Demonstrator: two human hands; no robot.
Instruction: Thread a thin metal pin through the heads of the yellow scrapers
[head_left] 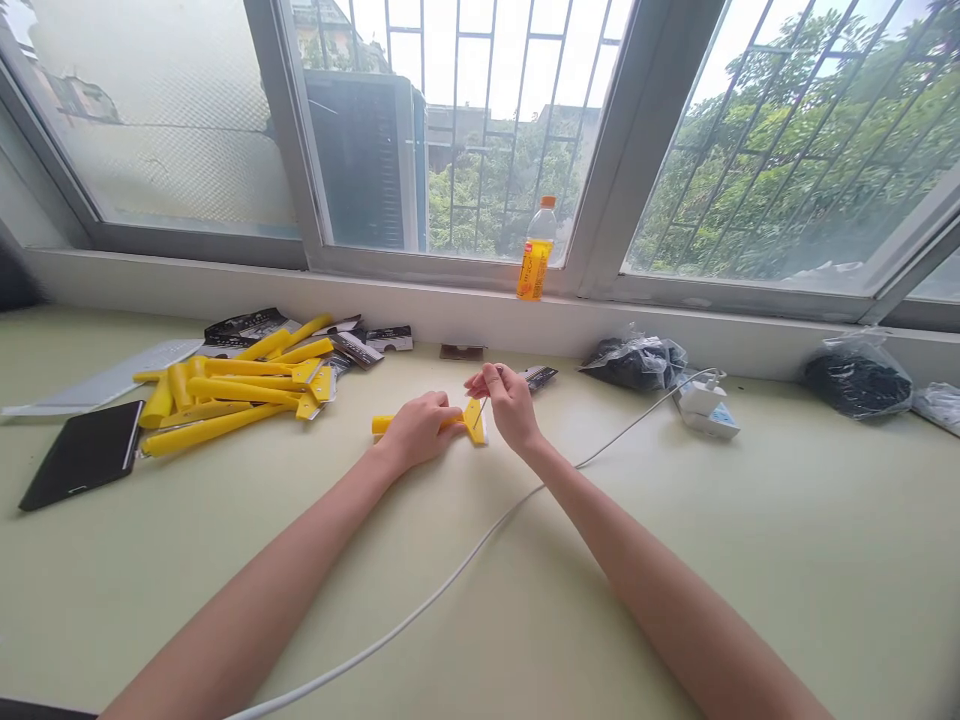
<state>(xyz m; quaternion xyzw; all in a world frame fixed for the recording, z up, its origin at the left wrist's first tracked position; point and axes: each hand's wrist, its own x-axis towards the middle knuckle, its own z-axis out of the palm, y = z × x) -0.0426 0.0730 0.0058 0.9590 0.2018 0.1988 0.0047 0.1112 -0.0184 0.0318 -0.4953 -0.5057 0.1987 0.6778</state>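
A yellow scraper point(475, 421) lies on the pale green table with its wide head pointing right. My left hand point(421, 428) is closed around its handle, whose end sticks out to the left. Pinched in my right hand point(508, 402) is a thin metal tool point(481, 412), its tip down at the scraper's head. The tool's upper end is mostly hidden by my fingers. To the left, several more yellow scrapers point(240, 388) lie in a heap.
A black tablet point(82, 453) lies far left. A white cable point(450, 580) crosses the table under my right forearm to a white charger point(703, 400). Bags of black items point(637, 362) sit along the back. A drink bottle point(536, 250) stands on the sill.
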